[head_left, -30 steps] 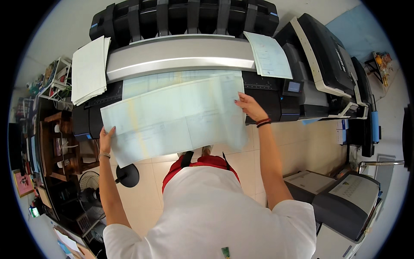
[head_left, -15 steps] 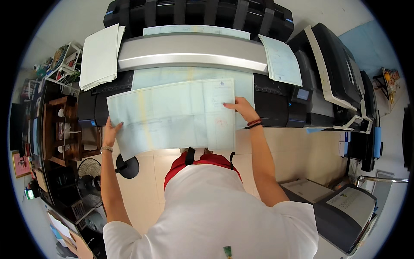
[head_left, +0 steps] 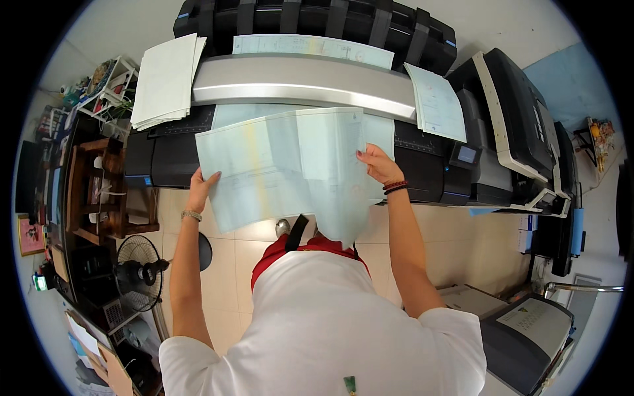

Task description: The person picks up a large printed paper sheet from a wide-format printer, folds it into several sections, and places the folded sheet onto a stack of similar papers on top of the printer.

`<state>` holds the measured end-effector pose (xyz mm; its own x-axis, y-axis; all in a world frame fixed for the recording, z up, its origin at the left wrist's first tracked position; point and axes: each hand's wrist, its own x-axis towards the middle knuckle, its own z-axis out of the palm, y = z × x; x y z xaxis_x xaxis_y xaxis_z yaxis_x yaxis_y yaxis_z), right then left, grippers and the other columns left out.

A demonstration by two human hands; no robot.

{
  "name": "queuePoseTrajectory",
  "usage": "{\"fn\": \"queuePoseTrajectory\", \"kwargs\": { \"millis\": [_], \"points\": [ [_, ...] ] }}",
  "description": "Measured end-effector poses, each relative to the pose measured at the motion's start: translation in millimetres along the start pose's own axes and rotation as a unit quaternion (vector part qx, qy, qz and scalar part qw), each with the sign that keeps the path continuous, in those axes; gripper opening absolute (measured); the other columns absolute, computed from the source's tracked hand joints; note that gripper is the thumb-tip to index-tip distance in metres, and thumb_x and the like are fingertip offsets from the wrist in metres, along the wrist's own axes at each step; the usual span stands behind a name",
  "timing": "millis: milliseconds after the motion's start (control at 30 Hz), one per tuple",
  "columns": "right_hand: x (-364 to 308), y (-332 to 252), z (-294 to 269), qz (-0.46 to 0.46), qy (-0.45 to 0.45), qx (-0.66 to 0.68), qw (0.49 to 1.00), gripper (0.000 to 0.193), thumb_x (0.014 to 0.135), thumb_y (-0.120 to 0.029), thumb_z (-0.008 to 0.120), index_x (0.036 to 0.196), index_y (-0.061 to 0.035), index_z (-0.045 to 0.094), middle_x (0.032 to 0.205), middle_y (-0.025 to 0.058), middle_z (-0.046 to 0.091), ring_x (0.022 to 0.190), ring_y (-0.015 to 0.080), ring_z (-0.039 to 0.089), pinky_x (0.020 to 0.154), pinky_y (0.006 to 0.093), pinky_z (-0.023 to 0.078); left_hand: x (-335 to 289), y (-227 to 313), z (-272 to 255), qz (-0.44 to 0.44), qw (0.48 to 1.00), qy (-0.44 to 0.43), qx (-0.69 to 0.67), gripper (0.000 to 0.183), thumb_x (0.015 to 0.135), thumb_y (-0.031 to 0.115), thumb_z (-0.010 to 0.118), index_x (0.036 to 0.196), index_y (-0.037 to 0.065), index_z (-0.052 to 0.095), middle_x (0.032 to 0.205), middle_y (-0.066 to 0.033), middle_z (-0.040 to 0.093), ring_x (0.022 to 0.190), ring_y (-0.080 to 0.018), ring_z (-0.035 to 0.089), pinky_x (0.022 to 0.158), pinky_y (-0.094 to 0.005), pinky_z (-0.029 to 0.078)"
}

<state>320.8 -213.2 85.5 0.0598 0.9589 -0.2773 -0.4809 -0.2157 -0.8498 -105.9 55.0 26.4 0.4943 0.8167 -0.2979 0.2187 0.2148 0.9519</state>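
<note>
A large pale blue-green printed sheet (head_left: 277, 158) with a faint yellow stripe spans my two hands. My left hand (head_left: 201, 190) pinches its left edge between thumb and fingers. On the other side my right hand (head_left: 383, 167) grips the right edge. The sheet's right half buckles, and its lower right corner droops over my red shorts. Just beyond it, a wide-format scanner has a silver cover (head_left: 304, 86). Another printed sheet (head_left: 314, 46) lies under that cover, showing behind and in front of it.
A stack of white papers (head_left: 162, 82) lies on the scanner's left end, and a pale blue sheet (head_left: 436, 102) on its right. A small screen (head_left: 466, 154) sits at the right front. A black fan (head_left: 139, 272) stands at lower left, a grey machine (head_left: 525, 333) at lower right.
My hands have come closer together, the left one moving right. The held sheet, nearly flat before, now bends in its right half, with its lower right corner hanging down.
</note>
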Motion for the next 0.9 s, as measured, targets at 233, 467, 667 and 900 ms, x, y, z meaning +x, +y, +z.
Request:
{"fn": "queuePoseTrajectory", "kwargs": {
  "millis": [233,467,667,900],
  "points": [
    [59.3,28.1,56.6,0.009,-0.003,0.103,0.995,0.03,0.095,-0.016,0.059,0.122,-0.0019,0.057,0.118,0.006,0.061,0.106,0.0161,0.058,0.089,0.032,0.049,-1.3,-9.8,21.4,-0.014,0.997,-0.065,-0.035,0.04,0.089,0.012,0.067,0.126,0.003,0.054,0.111,-0.004,0.065,0.093,-0.0099,0.06,0.08,-0.0267,0.05],
    [111.4,83.6,106.7,-0.123,0.231,-0.354,0.898,0.059,0.081,-0.031,0.076,0.126,-0.0003,0.055,0.12,0.0169,0.056,0.102,0.0242,0.058,0.087,0.0357,0.049,-11.8,-6.8,27.9,-0.09,0.99,-0.036,-0.105,0.05,0.096,0.033,0.058,0.135,0.006,0.045,0.119,-0.0009,0.06,0.105,-0.0103,0.057,0.085,-0.0295,0.05],
    [96.6,111.2,139.9,-0.124,0.15,-0.471,0.86,0.057,0.085,-0.038,0.069,0.136,-0.0162,0.053,0.145,0.0265,0.03,0.133,0.0421,0.029,0.108,0.0496,0.028,-28.5,-9.4,54.3,-0.02,0.992,-0.053,-0.114,0.055,0.089,0.015,0.068,0.136,0.004,0.042,0.124,-0.0081,0.058,0.111,-0.0185,0.057,0.095,-0.0333,0.047],
    [80.5,110.2,200.1,-0.154,0.127,-0.558,0.805,0.044,0.092,-0.048,0.055,0.13,-0.0265,0.061,0.16,0.0189,-0.001,0.144,0.0464,-0.01,0.108,0.0662,-0.003,-54.7,35.8,90.4,-0.004,0.962,-0.051,-0.267,0.054,0.09,0.008,0.063,0.138,0.011,0.039,0.122,-0.0042,0.059,0.111,-0.0161,0.056,0.094,-0.0335,0.047]
  ]
}}
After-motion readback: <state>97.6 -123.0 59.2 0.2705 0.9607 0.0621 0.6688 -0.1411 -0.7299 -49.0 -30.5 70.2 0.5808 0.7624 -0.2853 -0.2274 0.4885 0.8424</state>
